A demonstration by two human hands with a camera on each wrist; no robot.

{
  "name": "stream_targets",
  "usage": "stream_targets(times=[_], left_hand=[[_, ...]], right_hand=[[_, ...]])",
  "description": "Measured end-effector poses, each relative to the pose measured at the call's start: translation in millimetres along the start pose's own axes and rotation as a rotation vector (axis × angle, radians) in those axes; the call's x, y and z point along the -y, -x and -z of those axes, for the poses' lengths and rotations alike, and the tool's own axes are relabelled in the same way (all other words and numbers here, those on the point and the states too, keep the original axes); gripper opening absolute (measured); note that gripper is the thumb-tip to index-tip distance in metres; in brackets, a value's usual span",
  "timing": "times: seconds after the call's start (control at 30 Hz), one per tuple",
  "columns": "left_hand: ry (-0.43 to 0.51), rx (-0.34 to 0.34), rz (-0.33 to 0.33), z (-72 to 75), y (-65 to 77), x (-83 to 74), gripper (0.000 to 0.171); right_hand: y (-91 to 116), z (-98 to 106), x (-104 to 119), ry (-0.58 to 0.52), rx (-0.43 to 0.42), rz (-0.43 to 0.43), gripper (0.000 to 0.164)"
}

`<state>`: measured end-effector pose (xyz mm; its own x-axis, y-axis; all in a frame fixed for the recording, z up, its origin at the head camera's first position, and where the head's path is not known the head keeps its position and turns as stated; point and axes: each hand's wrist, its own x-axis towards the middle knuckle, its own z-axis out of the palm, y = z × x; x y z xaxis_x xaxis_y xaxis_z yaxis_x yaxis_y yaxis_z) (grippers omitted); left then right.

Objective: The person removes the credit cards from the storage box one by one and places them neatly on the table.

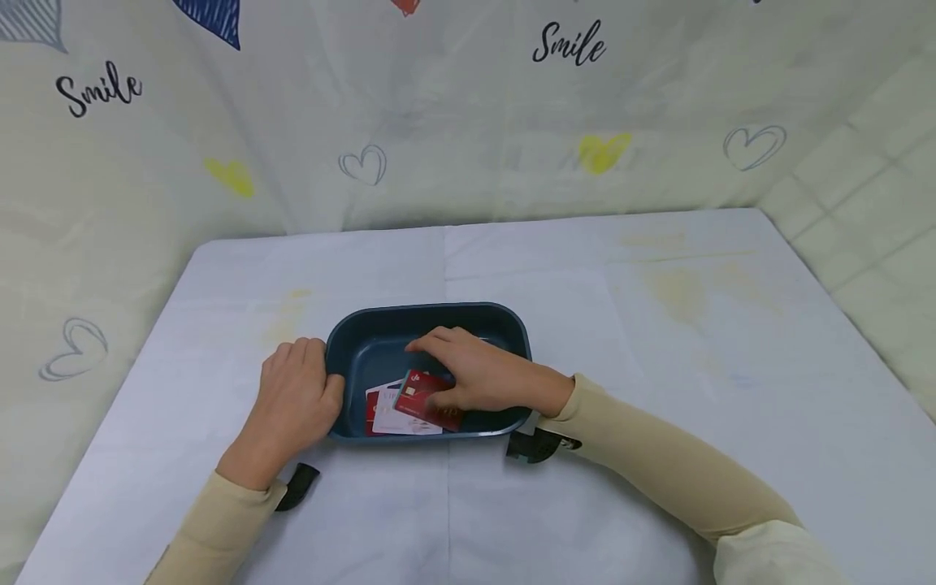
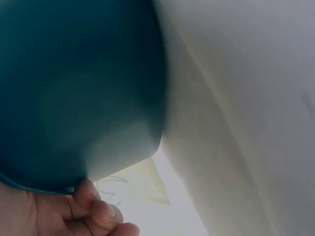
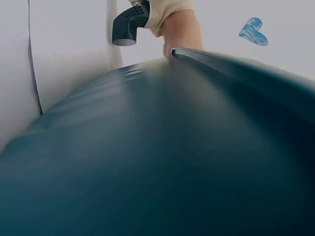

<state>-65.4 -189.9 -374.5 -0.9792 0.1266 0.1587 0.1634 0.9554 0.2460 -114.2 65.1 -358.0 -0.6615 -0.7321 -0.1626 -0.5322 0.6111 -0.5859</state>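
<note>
A dark blue rectangular basin [image 1: 431, 310] with rounded corners sits on the table. My left hand [image 1: 301, 394] grips its left rim; in the left wrist view curled fingers [image 2: 106, 214] show below the basin's edge. Inside, near the front wall, lies a small overlapping pile: a red bank card [image 1: 418, 390] with a chip on top, a white card [image 1: 395, 418] under it, and another red card [image 1: 370, 400] peeking out at the left. My right hand [image 1: 483, 374] reaches in over the right rim, fingers apart, thumb over the top red card. In the right wrist view the basin's outer wall [image 3: 147, 147] hides this hand.
A white cloth [image 1: 658, 325] with faint yellow stains covers the table. Behind it hangs a pale curtain [image 1: 468, 97] printed with hearts and "Smile". Black wrist devices [image 1: 534, 445] stick out under both sleeves, the right one close to the basin's front right corner.
</note>
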Motion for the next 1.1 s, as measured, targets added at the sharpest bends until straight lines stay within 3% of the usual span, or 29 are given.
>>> stream_targets(times=[0.37,0.7,1.1], left_hand=[[0.018,0.01,-0.023,-4.2,-2.8,-2.9,0.012],[0.034,0.043,0.012,-0.6,-0.9,1.5,0.014],[0.03,0.021,-0.006,-1.8,-1.6,3.5,0.014]], right_hand=[[0.9,-1.0,-4.6,0.03,0.074,-0.112,0.077],[-6.1,-4.2,-4.2,0.071,0.055,-0.087,0.07],[-8.8,-2.5,-4.9,-0.019,0.083,-0.074,0.064]])
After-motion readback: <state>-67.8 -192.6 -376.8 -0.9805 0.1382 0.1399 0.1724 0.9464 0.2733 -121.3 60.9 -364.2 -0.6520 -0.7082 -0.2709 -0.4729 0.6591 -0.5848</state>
